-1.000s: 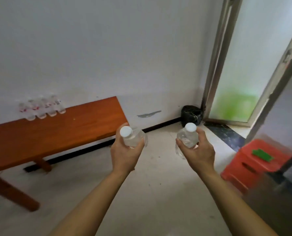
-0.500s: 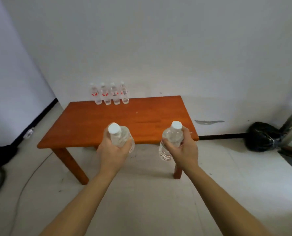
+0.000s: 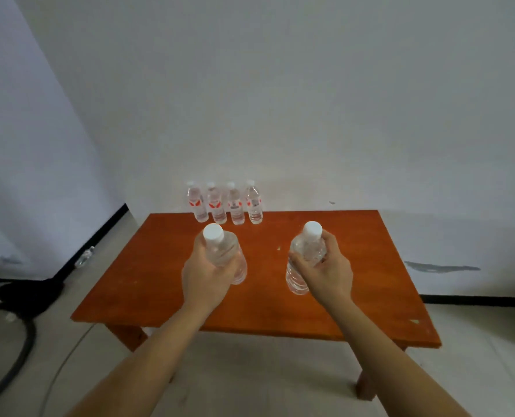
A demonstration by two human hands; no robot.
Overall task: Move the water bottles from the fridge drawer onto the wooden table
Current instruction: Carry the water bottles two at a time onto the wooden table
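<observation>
Clear left bottle (image 3: 223, 253): left hand (image 3: 207, 279) is gripping it; right hand (image 3: 329, 273) is gripping right bottle (image 3: 305, 252), both hovering over wooden surface (image 3: 148, 281); four bottles (image 3: 225, 203) standing by white wall (image 3: 280, 100).

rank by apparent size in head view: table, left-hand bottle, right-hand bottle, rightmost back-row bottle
1. table
2. left-hand bottle and right-hand bottle, look alike
3. rightmost back-row bottle; it's farther, so true size unsure

soft, even, dim daylight, faint shadows, slightly blurry throughout, with wide-angle bending at the edges.
</observation>
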